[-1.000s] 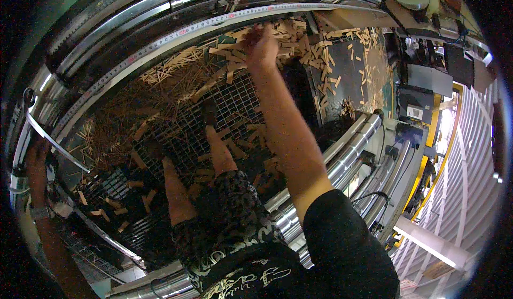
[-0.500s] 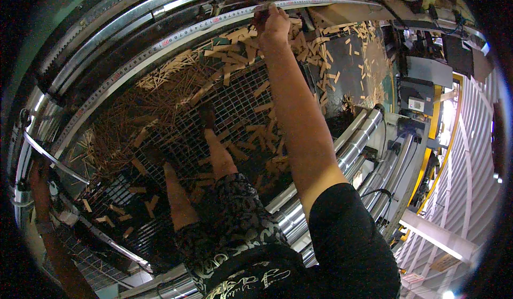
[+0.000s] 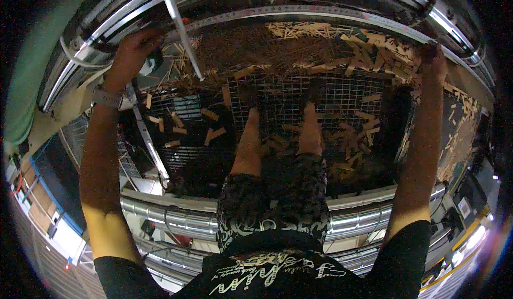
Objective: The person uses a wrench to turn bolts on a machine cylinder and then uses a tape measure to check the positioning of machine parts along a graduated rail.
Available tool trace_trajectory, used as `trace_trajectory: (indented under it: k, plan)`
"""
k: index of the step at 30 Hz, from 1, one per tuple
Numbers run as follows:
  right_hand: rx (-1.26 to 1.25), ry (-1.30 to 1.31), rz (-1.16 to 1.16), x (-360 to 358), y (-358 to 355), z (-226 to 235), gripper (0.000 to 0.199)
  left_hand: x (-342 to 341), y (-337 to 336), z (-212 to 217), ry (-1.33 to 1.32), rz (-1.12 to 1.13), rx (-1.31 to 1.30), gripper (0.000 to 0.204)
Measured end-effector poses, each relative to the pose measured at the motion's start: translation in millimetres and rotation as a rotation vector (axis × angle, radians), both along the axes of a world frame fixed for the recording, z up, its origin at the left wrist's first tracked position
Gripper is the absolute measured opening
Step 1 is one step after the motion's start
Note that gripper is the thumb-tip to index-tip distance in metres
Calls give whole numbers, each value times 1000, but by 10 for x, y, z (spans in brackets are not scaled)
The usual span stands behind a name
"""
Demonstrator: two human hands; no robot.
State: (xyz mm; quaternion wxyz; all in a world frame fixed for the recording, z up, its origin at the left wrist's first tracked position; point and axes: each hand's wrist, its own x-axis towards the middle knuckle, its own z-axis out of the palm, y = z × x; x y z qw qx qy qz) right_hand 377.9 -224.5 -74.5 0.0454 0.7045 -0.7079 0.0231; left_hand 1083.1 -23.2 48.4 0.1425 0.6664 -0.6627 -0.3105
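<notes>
A white tape measure blade stretches in a shallow arc along the far machine bar, with markings on its face. My right hand is at its right end, fingers closed on the blade near the edge of the bar. At the left end, my left hand curls its fingers by the blade, around a dark, partly greenish item that looks like the tape's case; shadow hides the details. A wristband is on my left wrist. A thin metal rod slants down just right of my left hand.
Wood strips and thin brown sticks litter the floor beyond a metal grating under my feet. Shiny rollers run close behind my legs. A green cover borders the left; polished rails lie beyond the tape.
The view has swung left, bringing my left hand and the tape's left end fully into sight. My right hand now appears farther right, at the blade's right end.
</notes>
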Motion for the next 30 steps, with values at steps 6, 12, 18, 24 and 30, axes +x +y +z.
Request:
trace_trajectory:
  k: [6,12,18,24,30]
  plan:
    - [6,607,99,229,160,395,42,-56,-61,115,-134,3,120,25]
    - [-18,-407,277,-274,-50,184,34,-31,-73,62,-63,-139,-115,24]
    - [62,143,164,47,86,291,34,-78,-84,143,-53,-36,-33,23]
    - [345,1358,138,579,414,315,37,1,-101,75,-261,-120,-165,25]
    - [380,1532,533,875,919,195,42,109,-225,123,-248,-95,261,33]
